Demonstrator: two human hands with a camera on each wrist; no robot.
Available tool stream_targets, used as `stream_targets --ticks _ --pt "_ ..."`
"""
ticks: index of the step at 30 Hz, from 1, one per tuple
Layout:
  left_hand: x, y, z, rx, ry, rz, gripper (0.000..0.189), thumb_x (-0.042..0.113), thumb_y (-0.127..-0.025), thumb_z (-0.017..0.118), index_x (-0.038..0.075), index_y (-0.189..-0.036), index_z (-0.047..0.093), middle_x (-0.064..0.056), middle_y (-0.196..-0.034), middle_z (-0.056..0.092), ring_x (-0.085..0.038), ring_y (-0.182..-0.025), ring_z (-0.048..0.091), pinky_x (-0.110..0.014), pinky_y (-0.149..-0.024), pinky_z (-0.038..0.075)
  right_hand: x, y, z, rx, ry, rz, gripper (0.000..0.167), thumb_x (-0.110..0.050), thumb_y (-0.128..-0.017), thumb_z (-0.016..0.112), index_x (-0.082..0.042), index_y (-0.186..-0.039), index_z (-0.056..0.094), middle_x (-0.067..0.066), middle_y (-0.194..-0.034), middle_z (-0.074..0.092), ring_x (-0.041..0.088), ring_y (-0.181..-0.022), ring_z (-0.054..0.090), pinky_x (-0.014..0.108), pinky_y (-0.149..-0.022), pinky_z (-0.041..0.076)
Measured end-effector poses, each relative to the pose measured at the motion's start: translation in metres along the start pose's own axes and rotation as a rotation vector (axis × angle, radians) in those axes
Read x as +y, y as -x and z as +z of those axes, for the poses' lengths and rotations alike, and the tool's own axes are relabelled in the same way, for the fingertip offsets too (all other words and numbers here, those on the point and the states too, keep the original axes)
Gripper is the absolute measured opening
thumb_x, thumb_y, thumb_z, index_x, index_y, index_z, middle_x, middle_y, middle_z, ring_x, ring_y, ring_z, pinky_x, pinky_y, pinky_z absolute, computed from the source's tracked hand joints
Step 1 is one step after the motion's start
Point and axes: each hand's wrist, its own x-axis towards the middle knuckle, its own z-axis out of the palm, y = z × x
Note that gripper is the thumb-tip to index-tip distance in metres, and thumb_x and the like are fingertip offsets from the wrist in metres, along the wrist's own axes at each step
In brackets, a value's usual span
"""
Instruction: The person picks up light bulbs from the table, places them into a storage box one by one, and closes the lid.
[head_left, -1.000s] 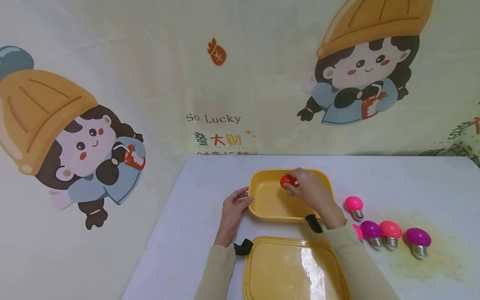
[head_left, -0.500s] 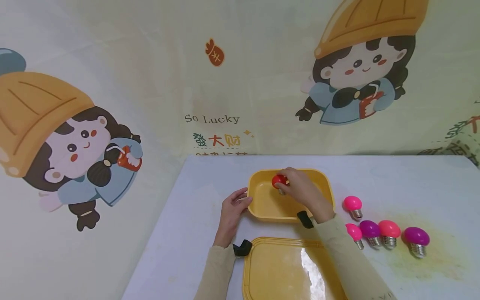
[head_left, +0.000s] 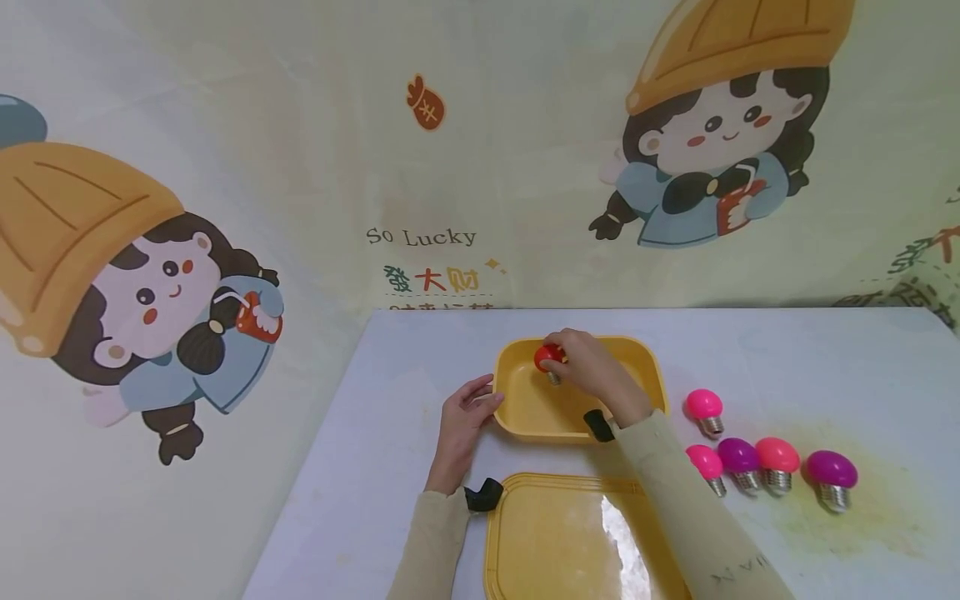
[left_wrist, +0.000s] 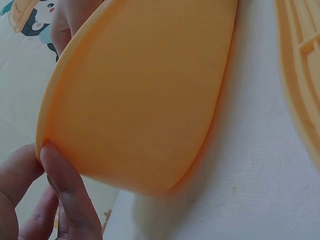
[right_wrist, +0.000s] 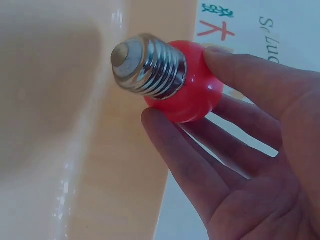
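Note:
My right hand (head_left: 592, 364) pinches a red light bulb (head_left: 548, 358) by its round head, over the left part of a yellow plastic box (head_left: 656, 383). In the right wrist view the metal screw base of the bulb (right_wrist: 155, 67) points away from the palm, with thumb and fingertips on the red globe. My left hand (head_left: 465, 425) holds the box's left end. Seen from the left wrist, its thumb (left_wrist: 70, 185) lies against the wall at the rim and a finger is on the other side. The part of the box under my right hand is hidden.
Right of the box lie several bulbs on the white table (head_left: 360, 500): a pink bulb (head_left: 705, 406), another pink one (head_left: 705, 461), a purple one (head_left: 739, 457), a coral one (head_left: 777, 457) and a purple one (head_left: 832, 472). A yellow lid (head_left: 555, 533) lies in front of the box.
My right hand has moved left over the box with the red bulb in its grip. The left hand stays at the box's left end.

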Motion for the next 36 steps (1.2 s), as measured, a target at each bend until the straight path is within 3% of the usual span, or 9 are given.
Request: stream_targets --ticks 13,24,36 --pt "0.003 0.001 0.001 0.003 0.010 -0.011 0.047 0.012 -0.089 0.075 0.003 -0.133 0.060 -0.018 -0.124 0.061 -0.009 -0.089 0.066 -0.020 -0.072 0.055 -0.004 -0.012 0.003 -0.043 0.009 -0.033 0.037 -0.019 -0.093 0.071 0.002 -0.122 0.065 0.015 -0.108 0.068 0.025 -0.089 0.058 0.038 -0.088 0.055" --pt "0.002 0.001 0.000 0.006 0.015 -0.003 0.047 0.014 -0.087 0.077 0.003 -0.131 0.062 -0.022 -0.123 0.060 -0.012 -0.090 0.066 -0.020 -0.071 0.055 -0.005 -0.024 0.012 -0.089 0.008 -0.024 0.033 -0.018 -0.093 0.071 0.001 -0.119 0.066 0.011 -0.103 0.069 0.023 -0.087 0.059 0.039 -0.091 0.055" --pt "0.002 -0.003 0.000 -0.004 0.006 -0.041 0.043 0.006 -0.090 0.071 -0.001 -0.131 0.060 -0.022 -0.120 0.060 -0.017 -0.092 0.066 -0.021 -0.070 0.055 -0.005 -0.030 0.023 -0.130 -0.024 -0.018 0.030 -0.017 -0.093 0.070 0.001 -0.117 0.065 0.010 -0.100 0.067 0.022 -0.083 0.058 0.036 -0.089 0.055"
